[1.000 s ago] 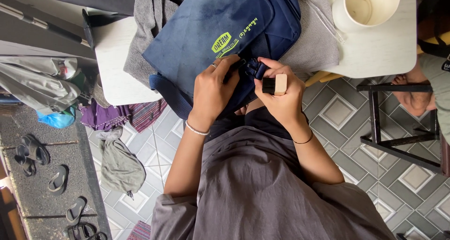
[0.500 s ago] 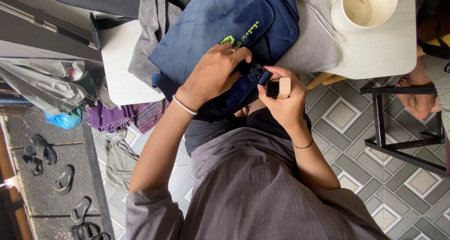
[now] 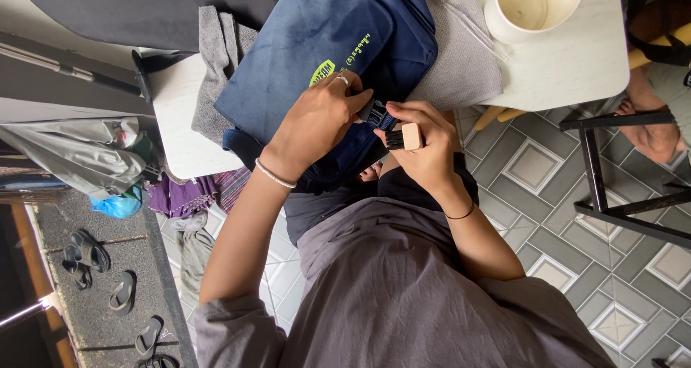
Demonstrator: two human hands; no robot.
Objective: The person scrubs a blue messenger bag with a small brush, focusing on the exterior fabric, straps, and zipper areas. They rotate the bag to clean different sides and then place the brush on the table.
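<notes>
A soft navy fabric bag [image 3: 317, 44], smooth and slightly padded with a patch of yellow-green print, lies on a white counter [image 3: 173, 116] over a grey towel [image 3: 461, 58] with a nubby weave; its long axis runs from about 7 o'clock up to 1 o'clock, and its lower edge hangs off the counter toward the person. The left hand [image 3: 317, 123] lies on the bag's lower part, fingers curled and pinching a black plastic buckle [image 3: 374, 112] at the bag's near edge, with a ring on one finger and a thin pale bracelet at the wrist. At 3 o'clock of it, almost touching, the right hand [image 3: 425, 148] is closed around a small brush [image 3: 404, 136] with a pale wooden block handle and short black bristles (the bristles point toward 9 o'clock, at the buckle). A thin dark band circles the right wrist. At 1 o'clock on the counter stands a round white cup [image 3: 529, 8], glossy, with a beige inside. The floor is grey tile with square diamond patterns; a black metal frame [image 3: 612, 210] stands at 3 o'clock, and dark sandals [image 3: 90, 253] lie on rough ground at 8 o'clock.
</notes>
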